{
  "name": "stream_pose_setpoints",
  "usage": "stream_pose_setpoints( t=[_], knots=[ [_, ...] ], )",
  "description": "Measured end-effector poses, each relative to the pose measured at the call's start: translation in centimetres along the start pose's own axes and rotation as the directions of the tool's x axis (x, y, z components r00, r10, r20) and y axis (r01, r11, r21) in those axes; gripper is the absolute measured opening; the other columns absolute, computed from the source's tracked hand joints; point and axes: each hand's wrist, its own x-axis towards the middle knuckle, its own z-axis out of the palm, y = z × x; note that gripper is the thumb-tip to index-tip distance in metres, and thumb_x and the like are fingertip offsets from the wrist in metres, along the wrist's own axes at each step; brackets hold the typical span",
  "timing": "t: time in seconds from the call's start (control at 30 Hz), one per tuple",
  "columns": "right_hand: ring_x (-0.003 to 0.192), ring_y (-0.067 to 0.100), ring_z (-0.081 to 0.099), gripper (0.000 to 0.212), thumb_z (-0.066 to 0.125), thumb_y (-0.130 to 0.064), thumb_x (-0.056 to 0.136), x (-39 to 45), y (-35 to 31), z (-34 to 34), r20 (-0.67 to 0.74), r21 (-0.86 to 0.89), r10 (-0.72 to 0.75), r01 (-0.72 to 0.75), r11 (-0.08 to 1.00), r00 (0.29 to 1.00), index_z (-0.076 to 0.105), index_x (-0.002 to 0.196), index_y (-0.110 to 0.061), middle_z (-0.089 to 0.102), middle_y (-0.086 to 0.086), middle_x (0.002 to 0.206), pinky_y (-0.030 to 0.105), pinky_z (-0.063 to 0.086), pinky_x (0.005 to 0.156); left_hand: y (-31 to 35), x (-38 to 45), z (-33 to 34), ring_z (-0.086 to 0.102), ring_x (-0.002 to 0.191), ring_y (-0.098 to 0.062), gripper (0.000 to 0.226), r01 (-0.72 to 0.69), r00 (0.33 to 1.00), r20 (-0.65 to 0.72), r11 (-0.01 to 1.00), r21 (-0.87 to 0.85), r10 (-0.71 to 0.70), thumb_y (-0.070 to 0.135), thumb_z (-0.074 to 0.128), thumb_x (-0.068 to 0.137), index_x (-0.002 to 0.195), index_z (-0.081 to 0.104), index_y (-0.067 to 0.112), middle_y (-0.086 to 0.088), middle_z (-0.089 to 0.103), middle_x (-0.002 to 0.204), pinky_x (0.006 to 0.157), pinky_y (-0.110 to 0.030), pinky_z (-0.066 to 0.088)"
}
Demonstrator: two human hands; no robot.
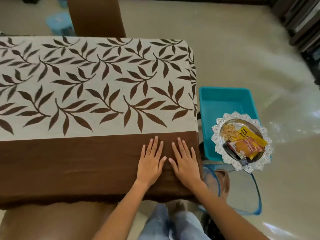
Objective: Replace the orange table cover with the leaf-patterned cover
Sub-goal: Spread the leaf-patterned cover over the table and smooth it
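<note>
Leaf-patterned cover [97, 87] lies spread over the surface, cream field with brown leaves, a plain brown band along the near edge and draped over the near and right sides. Left hand [150, 161] and right hand [185, 161] both rest flat on the brown band near the right corner, side by side, thumbs almost touching; each grip released, fingers straight and spread, pressing the cloth. Right of the surface, on the floor: a teal tray [225, 99], with a silver scalloped plate [218, 135] of snack packets overlapping its near right corner. Brown chair back [95, 16] at the far side. Orange cover not seen.
</note>
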Motion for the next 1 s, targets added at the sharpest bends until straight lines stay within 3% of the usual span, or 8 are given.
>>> stream_pose_setpoints(
  t=[0.1, 0.33, 0.47, 0.57, 0.73, 0.87, 1.0],
  knots=[
    [0.146, 0.016, 0.003, 0.06, 0.027, -0.05, 0.097, -0.6, 1.8, 0.1, -0.01, 0.002, -0.031, 0.031, 1.0, 0.999, 0.015, 0.15, -0.025, 0.006, 0.001, 0.159, 0.039, 0.003, 0.117, 0.9, 0.6, 0.7, 0.012, 0.146, -0.024, 0.059, -0.012, 1.0, 0.01, 1.0, 0.002, 0.012, 0.045, 0.02, 0.1, 0.151, 0.02, 0.016, -0.009, 0.013, 0.159, 0.115, -0.042, 0.013],
    [0.146, 0.015, 0.0, 0.06, 0.024, -0.052, 0.097, -1.6, 4.5, -0.2, 0.019, 0.028, -0.002, 0.002, 1.0, 1.0, 0.012, 0.15, -0.027, 0.001, -0.003, 0.159, 0.045, 0.008, 0.115, 3.9, 0.7, 1.5, 0.007, 0.147, -0.025, 0.061, -0.001, 0.999, 0.044, 1.0, -0.008, 0.002, 0.048, 0.016, 0.101, 0.152, 0.018, 0.014, -0.011, 0.01, 0.159, 0.116, -0.043, 0.014],
    [0.146, 0.016, 0.003, 0.06, 0.013, -0.053, 0.099, -0.2, 2.6, -1.9, -0.1, 0.135, 0.11, -0.096, 0.986, 0.989, 0.023, 0.148, -0.021, 0.009, 0.001, 0.158, 0.046, 0.006, 0.115, 4.1, 0.3, 2.0, 0.005, 0.147, -0.024, 0.062, 0.002, 0.999, 0.033, 1.0, -0.004, -0.002, 0.049, 0.023, 0.101, 0.152, 0.015, 0.014, -0.01, 0.008, 0.159, 0.115, -0.043, 0.012],
    [0.146, 0.017, -0.003, 0.057, 0.015, -0.049, 0.099, 5.6, -0.4, -3.3, -0.16, 0.213, 0.075, -0.04, 0.976, 0.984, 0.017, 0.149, -0.022, 0.005, 0.002, 0.159, 0.043, -0.001, 0.117, 4.1, 0.4, 2.1, 0.002, 0.147, -0.024, 0.06, -0.001, 0.999, 0.033, 1.0, -0.008, 0.002, 0.049, 0.019, 0.102, 0.152, 0.016, 0.016, -0.009, 0.006, 0.16, 0.117, -0.042, 0.014],
    [0.145, 0.024, -0.003, 0.06, 0.014, -0.05, 0.097, 14.0, -1.2, -1.8, -0.043, 0.025, 0.004, -0.003, 1.0, 0.999, 0.012, 0.15, -0.023, 0.001, 0.008, 0.158, 0.053, 0.006, 0.115, 4.3, -0.3, 2.3, 0.007, 0.147, -0.024, 0.061, 0.028, 0.999, 0.042, 0.999, -0.023, -0.027, 0.05, 0.022, 0.101, 0.152, 0.018, 0.016, -0.008, 0.012, 0.159, 0.119, -0.042, 0.015],
    [0.145, 0.021, -0.005, 0.058, 0.024, -0.046, 0.099, 11.8, 0.7, -0.8, -0.054, -0.024, -0.077, 0.076, 0.997, 0.996, 0.01, 0.151, -0.023, 0.0, 0.006, 0.159, 0.049, 0.005, 0.116, 5.1, -2.6, 2.9, 0.013, 0.146, -0.024, 0.062, -0.003, 0.999, 0.052, 0.999, -0.037, 0.005, 0.049, 0.024, 0.101, 0.152, 0.017, 0.014, -0.008, 0.011, 0.159, 0.115, -0.042, 0.012],
    [0.145, 0.018, -0.008, 0.06, 0.021, -0.048, 0.098, 9.6, 2.0, -1.0, -0.042, -0.016, -0.08, 0.08, 0.997, 0.996, 0.009, 0.151, -0.024, -0.003, 0.003, 0.159, 0.046, 0.002, 0.117, 6.0, -3.3, 2.1, 0.015, 0.146, -0.02, 0.064, -0.02, 1.0, 0.014, 0.991, -0.134, 0.022, 0.052, 0.025, 0.1, 0.152, 0.017, 0.015, -0.005, 0.01, 0.159, 0.115, -0.037, 0.011]
  ],
)
